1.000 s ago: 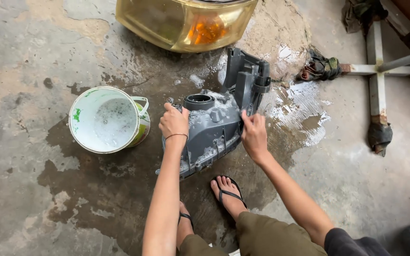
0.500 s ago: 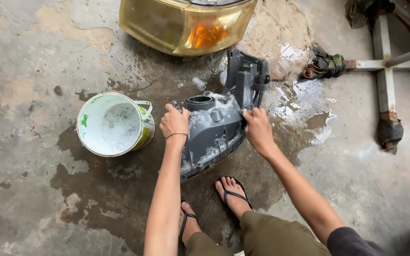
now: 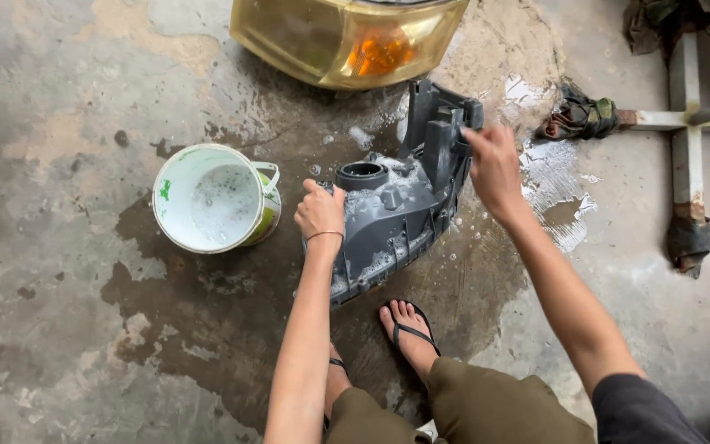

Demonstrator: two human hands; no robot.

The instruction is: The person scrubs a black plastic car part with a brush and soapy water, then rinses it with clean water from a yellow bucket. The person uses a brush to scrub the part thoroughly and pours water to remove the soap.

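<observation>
A grey plastic headlight housing [image 3: 400,214], wet and soapy, lies on the wet concrete floor in front of my feet. My left hand [image 3: 320,210] is closed on its near left edge, beside the round socket opening [image 3: 361,175]. At the housing's far upright bracket, my right hand [image 3: 493,168] grips the right side. A white bucket [image 3: 211,197] with foamy water stands just left of my left hand.
A yellowed headlight lens [image 3: 347,37] with an orange section lies at the top. A metal cross-shaped stand [image 3: 688,123] with rags on it is at the right. Suds and a puddle [image 3: 556,181] spread right of the housing. My sandalled feet [image 3: 408,333] are below.
My right hand has moved from the middle right of the housing up to its far upright bracket. My left hand has stayed on the near left edge.
</observation>
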